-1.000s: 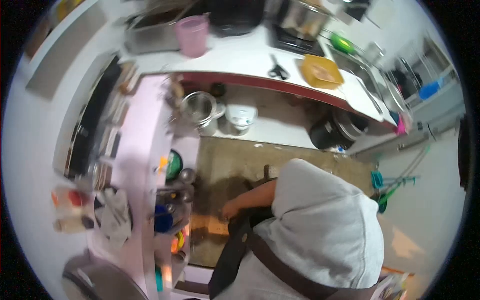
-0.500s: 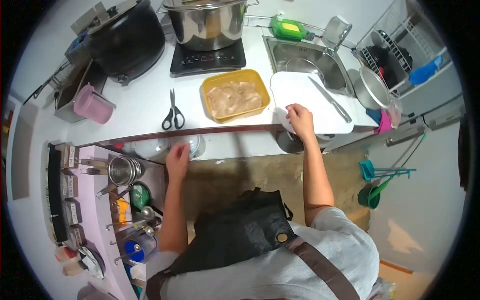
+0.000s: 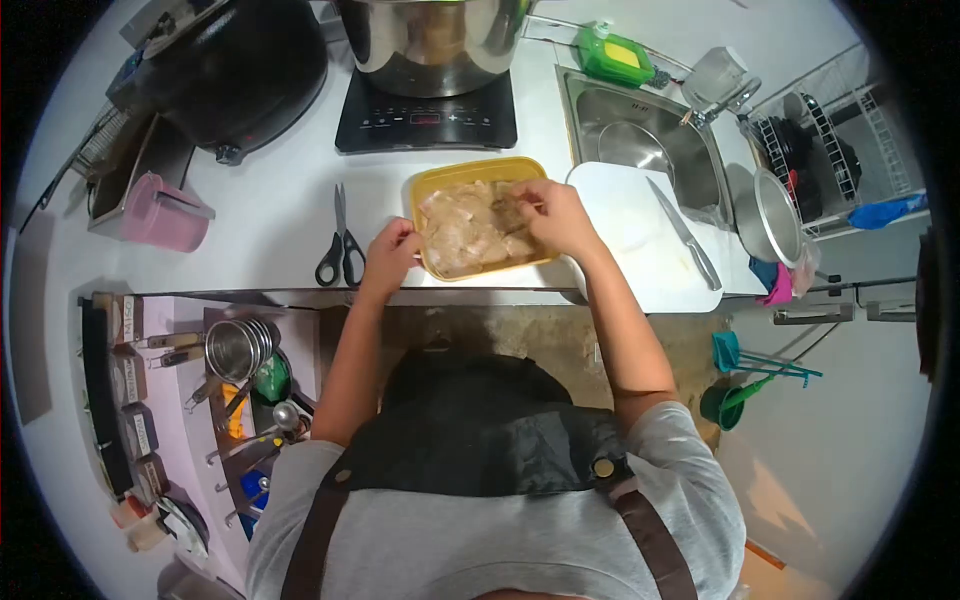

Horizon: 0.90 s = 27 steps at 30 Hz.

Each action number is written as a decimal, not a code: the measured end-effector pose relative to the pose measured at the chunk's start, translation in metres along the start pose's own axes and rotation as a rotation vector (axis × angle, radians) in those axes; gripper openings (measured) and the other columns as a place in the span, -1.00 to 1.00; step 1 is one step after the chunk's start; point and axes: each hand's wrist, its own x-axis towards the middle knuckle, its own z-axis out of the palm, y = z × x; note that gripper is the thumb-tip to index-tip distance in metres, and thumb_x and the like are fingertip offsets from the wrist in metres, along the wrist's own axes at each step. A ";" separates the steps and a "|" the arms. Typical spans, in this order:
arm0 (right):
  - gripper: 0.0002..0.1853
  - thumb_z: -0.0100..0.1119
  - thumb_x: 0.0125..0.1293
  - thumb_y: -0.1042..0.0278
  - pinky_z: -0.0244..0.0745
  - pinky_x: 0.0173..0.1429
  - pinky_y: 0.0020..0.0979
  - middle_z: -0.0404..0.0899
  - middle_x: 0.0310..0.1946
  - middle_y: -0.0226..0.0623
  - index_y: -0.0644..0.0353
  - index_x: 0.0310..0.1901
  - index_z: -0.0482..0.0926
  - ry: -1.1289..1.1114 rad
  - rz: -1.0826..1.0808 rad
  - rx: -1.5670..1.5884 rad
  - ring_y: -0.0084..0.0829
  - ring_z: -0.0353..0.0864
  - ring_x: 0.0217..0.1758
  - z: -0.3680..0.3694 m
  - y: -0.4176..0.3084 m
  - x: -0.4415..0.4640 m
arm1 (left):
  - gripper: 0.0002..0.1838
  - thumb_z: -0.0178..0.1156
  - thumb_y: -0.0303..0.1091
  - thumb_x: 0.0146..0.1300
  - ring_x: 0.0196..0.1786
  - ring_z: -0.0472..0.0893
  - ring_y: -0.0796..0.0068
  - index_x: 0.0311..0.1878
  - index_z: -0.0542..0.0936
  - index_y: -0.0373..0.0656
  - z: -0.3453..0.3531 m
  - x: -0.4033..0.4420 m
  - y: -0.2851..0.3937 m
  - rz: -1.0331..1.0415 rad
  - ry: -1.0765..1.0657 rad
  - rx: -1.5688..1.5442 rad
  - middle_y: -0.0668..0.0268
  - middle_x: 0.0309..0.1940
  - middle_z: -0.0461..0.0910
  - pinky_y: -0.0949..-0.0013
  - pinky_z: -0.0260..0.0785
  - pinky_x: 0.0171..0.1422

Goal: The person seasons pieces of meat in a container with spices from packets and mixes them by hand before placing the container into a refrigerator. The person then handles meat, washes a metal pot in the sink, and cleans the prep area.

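Observation:
A yellow rectangular tub [image 3: 476, 172] full of pale raw chicken [image 3: 462, 232] stands near the counter's front edge. My left hand [image 3: 392, 256] is closed at the tub's left wall, fingers on its rim. My right hand [image 3: 556, 216] reaches over the right side of the tub, its fingers bent together on a piece of chicken; the fingertips are partly hidden. Left of the tub lie black-handled scissors [image 3: 342, 240], blades pointing away. To the right, a knife [image 3: 686, 236] rests on a white cutting board [image 3: 630, 235].
Behind the tub a steel pot [image 3: 435, 45] sits on a black induction cooker [image 3: 425, 120]. A large black pot [image 3: 235, 80] and a pink pitcher [image 3: 165, 213] stand at left. The sink [image 3: 650, 100], a steel bowl [image 3: 770, 218] and a dish rack [image 3: 825, 150] are at right.
Both hands have moved to the tub from the counter's front edge: the left onto its left wall, the right from the cutting board onto the chicken. The view has shifted slightly.

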 end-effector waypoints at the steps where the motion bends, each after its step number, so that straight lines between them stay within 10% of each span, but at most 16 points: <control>1: -0.78 0.08 0.06 0.41 0.49 -0.15 -0.26 0.58 -0.40 0.04 0.37 -0.29 0.56 -0.025 0.026 -0.137 -0.06 0.60 -0.32 0.006 -0.010 0.003 | -0.85 0.06 -0.42 0.14 -0.44 0.49 0.63 -0.23 0.41 -0.24 0.000 0.001 -0.001 0.037 0.002 -0.001 0.33 -0.41 0.49 0.55 0.41 -0.38; 8: -0.43 -0.09 0.17 -0.05 0.39 0.02 -0.16 0.54 -0.33 0.22 0.46 -0.29 0.58 -0.200 0.375 -0.546 0.07 0.54 -0.16 0.044 -0.016 0.054 | -0.76 0.10 -0.40 0.17 -0.17 0.49 0.55 -0.09 0.38 -0.17 -0.017 0.013 0.003 0.051 -0.226 0.014 0.34 -0.21 0.44 0.44 0.46 -0.17; 14: -0.38 -0.05 0.09 -0.19 0.37 0.05 -0.18 0.54 -0.21 0.16 0.33 -0.25 0.61 -0.392 0.383 -0.299 0.04 0.52 -0.08 0.071 -0.036 0.064 | -0.85 0.16 -0.41 0.11 -0.54 0.50 0.68 -0.28 0.46 -0.24 -0.011 0.020 0.008 0.176 -0.066 0.038 0.33 -0.46 0.53 0.59 0.35 -0.46; 24: -0.21 0.44 -0.43 -0.01 0.43 -0.01 -0.21 0.48 -0.14 -0.04 0.13 -0.02 0.49 -0.567 -0.544 -0.500 -0.02 0.51 -0.13 0.077 -0.018 0.054 | -0.86 0.08 -0.39 0.13 -0.66 0.44 0.68 -0.42 0.47 -0.28 0.008 0.015 0.026 0.089 0.147 0.047 0.30 -0.51 0.52 0.59 0.27 -0.59; 27: -0.41 0.38 -0.36 0.14 0.42 0.00 -0.22 0.44 -0.14 -0.08 0.13 -0.15 0.55 -0.724 -0.462 -0.516 -0.08 0.48 -0.06 0.074 -0.018 0.042 | -0.84 0.08 -0.41 0.10 -0.65 0.44 0.67 -0.48 0.47 -0.32 0.008 0.020 0.029 0.096 0.189 0.204 0.36 -0.65 0.44 0.56 0.28 -0.59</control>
